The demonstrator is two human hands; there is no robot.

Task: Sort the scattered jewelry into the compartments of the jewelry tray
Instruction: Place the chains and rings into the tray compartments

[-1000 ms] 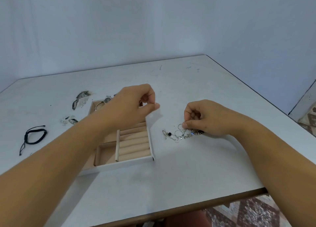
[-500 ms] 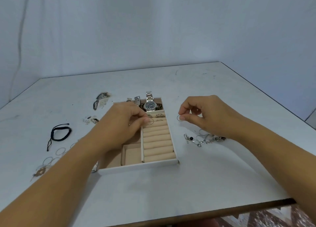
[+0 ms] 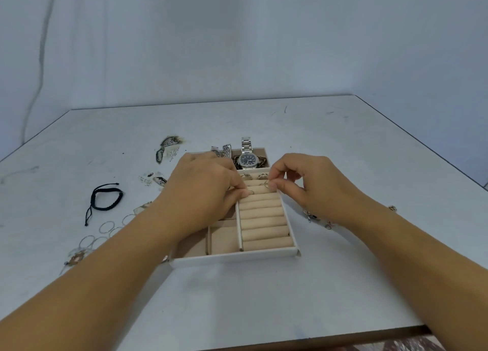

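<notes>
The jewelry tray (image 3: 235, 258) stands in the middle of the table (image 3: 264, 298), white outside and beige inside, with a column of ring rolls on its right side and open compartments on its left. Both hands are over the far part of the rolls. The left hand (image 3: 203, 189) has its fingers curled, and thumb and forefinger pinch a thin ring (image 3: 250, 192) at the left end of a roll. The right hand (image 3: 309, 184) is curled in the same way and pinches a second thin ring (image 3: 266, 184) just right of the first one. Whether it touches the roll I cannot tell. Two thicker rings (image 3: 247, 176) sit in the row just beyond. A silver watch (image 3: 248, 159) lies in the tray's far compartment. Left of the tray lie a black cord bracelet (image 3: 105, 200) and, nearer, several thin hoops (image 3: 105, 228) – and on the right, partly hidden by the right wrist, small silver pieces (image 3: 313, 216).
</notes>
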